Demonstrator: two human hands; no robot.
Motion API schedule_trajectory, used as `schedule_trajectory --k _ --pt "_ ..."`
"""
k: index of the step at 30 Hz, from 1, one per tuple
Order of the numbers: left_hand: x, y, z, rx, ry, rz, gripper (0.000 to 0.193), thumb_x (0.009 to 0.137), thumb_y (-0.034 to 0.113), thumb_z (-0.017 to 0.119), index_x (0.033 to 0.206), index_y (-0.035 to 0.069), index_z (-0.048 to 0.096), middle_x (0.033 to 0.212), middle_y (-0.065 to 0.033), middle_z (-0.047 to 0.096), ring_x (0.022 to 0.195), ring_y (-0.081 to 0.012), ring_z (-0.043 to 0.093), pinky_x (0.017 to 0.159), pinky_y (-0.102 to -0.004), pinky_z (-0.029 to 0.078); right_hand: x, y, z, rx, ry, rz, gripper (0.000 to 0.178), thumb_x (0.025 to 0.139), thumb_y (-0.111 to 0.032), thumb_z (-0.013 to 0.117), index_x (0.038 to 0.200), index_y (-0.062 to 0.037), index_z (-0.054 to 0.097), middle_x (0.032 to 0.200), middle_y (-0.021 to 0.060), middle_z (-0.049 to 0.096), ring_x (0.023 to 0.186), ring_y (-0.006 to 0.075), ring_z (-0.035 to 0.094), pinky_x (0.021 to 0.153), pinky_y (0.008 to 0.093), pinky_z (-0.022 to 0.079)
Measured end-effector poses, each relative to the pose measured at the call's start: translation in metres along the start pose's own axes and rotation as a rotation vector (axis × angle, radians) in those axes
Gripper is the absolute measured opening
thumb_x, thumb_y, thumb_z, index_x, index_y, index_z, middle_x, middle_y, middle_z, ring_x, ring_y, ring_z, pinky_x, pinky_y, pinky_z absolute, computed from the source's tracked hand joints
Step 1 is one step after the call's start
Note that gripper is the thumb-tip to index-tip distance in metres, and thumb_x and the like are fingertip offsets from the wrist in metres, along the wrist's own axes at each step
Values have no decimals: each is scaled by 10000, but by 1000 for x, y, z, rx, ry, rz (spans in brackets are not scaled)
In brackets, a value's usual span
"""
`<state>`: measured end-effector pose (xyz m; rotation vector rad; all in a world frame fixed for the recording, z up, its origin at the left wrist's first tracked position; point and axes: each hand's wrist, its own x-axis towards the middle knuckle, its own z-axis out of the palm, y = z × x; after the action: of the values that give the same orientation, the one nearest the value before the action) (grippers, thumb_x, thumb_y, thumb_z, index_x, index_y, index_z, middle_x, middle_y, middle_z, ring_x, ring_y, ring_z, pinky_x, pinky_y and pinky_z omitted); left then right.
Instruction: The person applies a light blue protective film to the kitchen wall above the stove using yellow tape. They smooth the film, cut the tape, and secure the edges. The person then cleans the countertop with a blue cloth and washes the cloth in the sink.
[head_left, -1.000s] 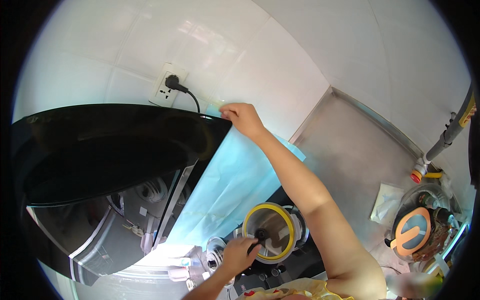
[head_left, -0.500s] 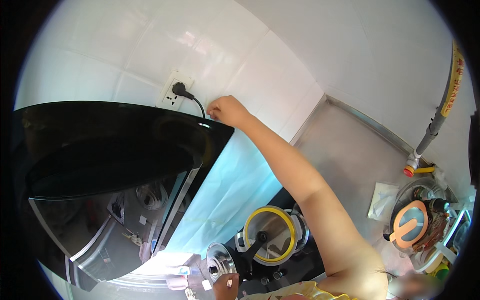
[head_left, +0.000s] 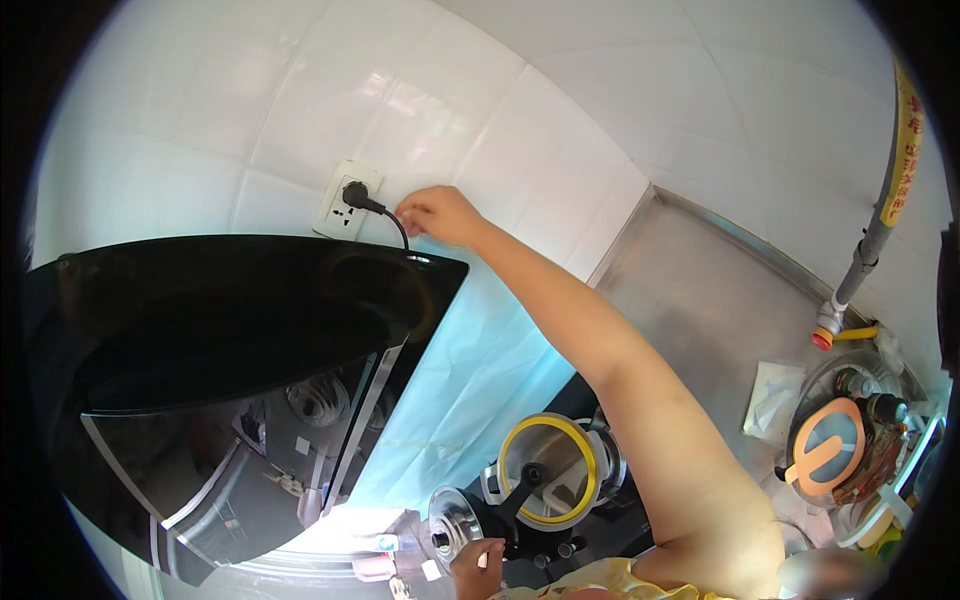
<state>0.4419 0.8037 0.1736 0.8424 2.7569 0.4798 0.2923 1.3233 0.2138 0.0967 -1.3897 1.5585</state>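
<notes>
Right hand at the wall behind the hood, left hand low by the pans

At far left stands a glossy black hood (head_left: 250, 320). Above its back edge, a white wall socket (head_left: 345, 215) carries a black plug (head_left: 356, 194), whose cable curves down behind the hood. Just right of the cable is the person's right hand (head_left: 442, 214), its fingers curled; whether they grip anything cannot be told. A light blue sheet (head_left: 470, 370) runs from below that hand, along the hood's right side, down toward the cookware. There, a round lid (head_left: 455, 522) with a black knob lies just above the left hand (head_left: 478, 570), whose fingers are bent, their hold unclear. Right of it, a black handle (head_left: 519, 500) crosses the edge of a yellow-rimmed pot (head_left: 596, 470). Beyond the right forearm spreads a grey metal surface (head_left: 690, 290) with a pale packet (head_left: 775, 400). At far right, an orange-rimmed lid (head_left: 820, 465) sits below a grey hose (head_left: 866, 255).
</notes>
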Motion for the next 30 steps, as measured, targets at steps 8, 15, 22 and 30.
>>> schedule_trajectory --k 8,15,22,30 --pt "1 -64 8 58 9 56 134 873 116 702 925 -6 720 872 -129 728 830 -225 703 746 -335 541 -28 9 18 -278 232 -208 176 815 -111 709 984 -63 730 915 124 707 809 288 675 738 386 536" --pt "1 -20 8 20 -67 -55 265 880 260 704 1046 54 711 1026 -138 703 1006 -248 648 878 -379 504 -4 -12 16 -568 239 -86 111 739 -178 773 771 -88 716 776 122 698 805 334 670 729 429 534" --pt "-3 -48 16 221 -119 -196 319 934 345 578 1061 85 713 1055 -140 701 967 -302 677 817 -397 541 -6 -15 18 -722 297 35 216 719 -251 819 668 -94 679 710 82 698 712 254 676 653 370 525" --pt "-7 -56 17 445 -173 -196 353 912 382 563 1052 103 728 1065 -153 716 1002 -316 681 846 -414 537 5 -13 13 -542 287 189 347 690 -364 854 692 -69 673 724 121 677 735 316 658 662 422 517"
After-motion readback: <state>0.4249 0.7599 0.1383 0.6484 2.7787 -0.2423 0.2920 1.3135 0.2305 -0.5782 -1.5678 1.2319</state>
